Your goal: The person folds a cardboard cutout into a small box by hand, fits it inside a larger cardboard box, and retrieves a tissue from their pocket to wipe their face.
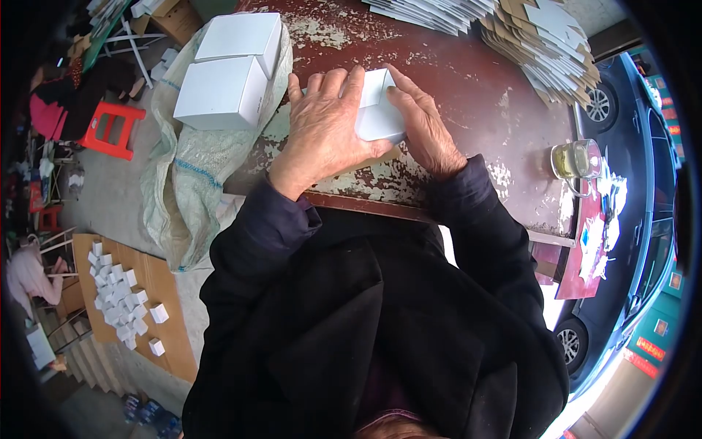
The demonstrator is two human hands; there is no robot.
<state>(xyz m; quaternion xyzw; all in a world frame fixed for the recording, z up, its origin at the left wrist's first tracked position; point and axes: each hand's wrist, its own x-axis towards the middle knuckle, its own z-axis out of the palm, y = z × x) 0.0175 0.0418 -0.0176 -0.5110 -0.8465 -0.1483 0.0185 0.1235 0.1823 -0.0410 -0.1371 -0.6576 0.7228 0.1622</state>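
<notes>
Between my two hands is a small white cardboard box (379, 121) at the front part of the worn red-brown table (468, 80). My left hand (322, 124) grips its left side, with the thumb along the near edge and the fingers pointing away from me. On the right side, my right hand (425, 128) holds it, fingers bent over the far top corner. Part of the box is covered by my fingers. Left of my left hand, two larger white boxes (219, 91) sit on a woven sack (197, 161).
Stacks of flat white card (439, 11) and folded card blanks (541, 44) lie at the far side. A glass mug (574, 159) stands at the right. Many small white boxes (117, 293) lie on cardboard on the floor, near a red stool (110, 130). People sit at the left.
</notes>
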